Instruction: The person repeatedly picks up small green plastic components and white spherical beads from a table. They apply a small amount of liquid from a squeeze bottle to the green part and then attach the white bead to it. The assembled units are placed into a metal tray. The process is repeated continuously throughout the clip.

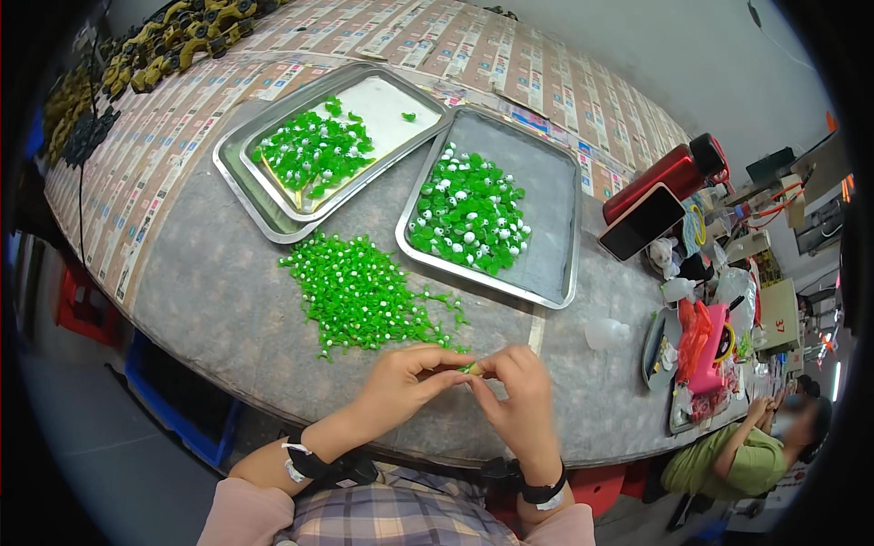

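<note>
Close together near the table's front edge, my left hand (410,380) and my right hand (515,393) pinch a small green piece (468,369) between the fingertips. Its exact shape is mostly hidden by the fingers. Just beyond my left hand lies a loose pile of tiny green pieces with white dots (360,293). Behind that pile, a metal tray (238,193) holds an inner tray with flat green pieces and white bits (319,150). To its right, a second metal tray (557,227) carries green pieces mixed with white balls (466,217).
A red bottle (651,182) lies tilted at the right, a phone (642,221) propped against it. Nearer are a translucent cup (605,334) and a pink container (708,355) among clutter. Yellow-and-black toy parts (182,41) heap far left. Another person (751,455) sits at right.
</note>
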### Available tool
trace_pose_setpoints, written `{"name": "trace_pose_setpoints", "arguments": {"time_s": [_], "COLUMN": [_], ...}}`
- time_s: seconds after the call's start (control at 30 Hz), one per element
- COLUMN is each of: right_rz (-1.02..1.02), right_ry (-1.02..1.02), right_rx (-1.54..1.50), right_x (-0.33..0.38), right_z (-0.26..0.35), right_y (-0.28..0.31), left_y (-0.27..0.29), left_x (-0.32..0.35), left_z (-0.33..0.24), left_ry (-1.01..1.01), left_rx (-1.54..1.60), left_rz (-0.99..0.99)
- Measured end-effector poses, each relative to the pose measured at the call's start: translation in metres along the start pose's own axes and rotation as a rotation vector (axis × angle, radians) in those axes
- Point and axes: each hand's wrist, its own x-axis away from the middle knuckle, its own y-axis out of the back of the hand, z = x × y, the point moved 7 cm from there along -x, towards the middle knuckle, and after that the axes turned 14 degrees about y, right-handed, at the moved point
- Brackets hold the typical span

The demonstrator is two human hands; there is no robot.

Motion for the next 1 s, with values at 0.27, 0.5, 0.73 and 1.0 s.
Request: {"name": "trace_pose_setpoints", "arguments": {"time_s": [0.27,0.5,0.73,1.0], "right_rz": [-0.987,-0.51,-0.76,-0.961], "right_ry": [-0.331,-0.549,-0.334,-0.091], "right_rx": [0.199,0.167,-0.359,-0.297], "right_x": [0.092,0.111,0.055,0.023], "right_z": [-0.071,-0.168,-0.087,-0.006], "right_y": [0.116,0.094,0.089,0.084], "left_y": [0.007,0.002,0.008,0.005], "left_x": [-0.007,-0.009,-0.007,-0.008], "left_z": [0.027,0.033,0.036,0.037], "left_ry": [0.17,0.239,0.233,0.211], "left_rx": [0.551,0.604,0.734,0.791], "left_rz": [0.024,0.076,0.118,0.177]}}
